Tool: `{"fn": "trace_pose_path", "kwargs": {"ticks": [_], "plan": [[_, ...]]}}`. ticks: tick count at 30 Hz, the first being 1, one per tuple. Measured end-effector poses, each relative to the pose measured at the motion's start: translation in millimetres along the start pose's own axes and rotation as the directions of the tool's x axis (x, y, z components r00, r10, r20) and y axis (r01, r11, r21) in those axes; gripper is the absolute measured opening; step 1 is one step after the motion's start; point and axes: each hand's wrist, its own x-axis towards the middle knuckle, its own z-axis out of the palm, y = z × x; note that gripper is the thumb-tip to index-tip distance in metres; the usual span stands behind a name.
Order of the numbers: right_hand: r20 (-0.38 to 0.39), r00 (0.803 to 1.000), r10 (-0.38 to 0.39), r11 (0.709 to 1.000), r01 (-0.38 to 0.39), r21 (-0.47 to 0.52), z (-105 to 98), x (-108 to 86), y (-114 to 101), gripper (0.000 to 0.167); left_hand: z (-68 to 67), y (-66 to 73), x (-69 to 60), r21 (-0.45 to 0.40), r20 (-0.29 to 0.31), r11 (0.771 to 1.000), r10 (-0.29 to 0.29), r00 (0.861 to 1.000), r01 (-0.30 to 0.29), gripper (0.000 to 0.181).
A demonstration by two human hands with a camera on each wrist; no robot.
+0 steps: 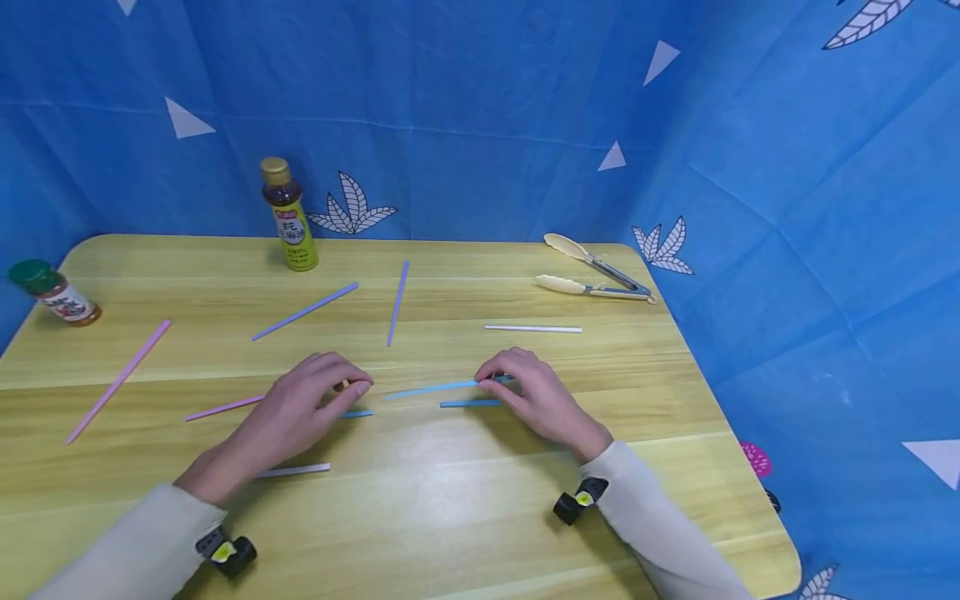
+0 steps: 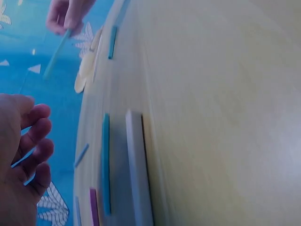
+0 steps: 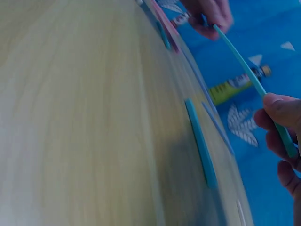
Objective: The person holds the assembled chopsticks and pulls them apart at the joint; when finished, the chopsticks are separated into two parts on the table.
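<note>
My right hand (image 1: 536, 396) pinches a light blue stick (image 1: 427, 390) between thumb and fingers, above the table. The stick points left, toward my left hand (image 1: 303, 404). In the left wrist view, the left fingers (image 2: 35, 136) are loosely bent with nothing visible between them, apart from the stick's free end. Below the right hand a darker blue stick (image 1: 468, 403) lies on the table, partly hidden. Another blue stick (image 1: 357, 413) and a pinkish-purple stick (image 1: 223, 407) lie partly behind the left hand. A pale stick (image 1: 300, 470) rests near the left wrist.
Two blue-violet sticks (image 1: 305, 312) and a white stick (image 1: 533, 328) lie farther back; a long pink stick (image 1: 118, 382) lies left. A yellow-labelled bottle (image 1: 291, 218), a green-capped jar (image 1: 63, 296) and cream-tipped tongs (image 1: 600, 275) stand or lie near the table's edges.
</note>
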Motion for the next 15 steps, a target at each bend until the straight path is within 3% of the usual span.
{"fn": "trace_pose_path", "kwargs": {"ticks": [8, 15], "plan": [[0.000, 0.995, -0.098, 0.995, 0.098, 0.010, 23, 14.6, -18, 0.007, 13.2, 18.8, 9.1, -0.074, 0.061, 0.997, 0.007, 0.998, -0.003, 0.012], [-0.002, 0.993, -0.118, 0.991, 0.118, 0.063, 34, 22.7, -27, 0.006, 22.4, 20.9, 10.4, -0.079, -0.002, 0.995, 0.067, 0.998, -0.067, 0.007]]}}
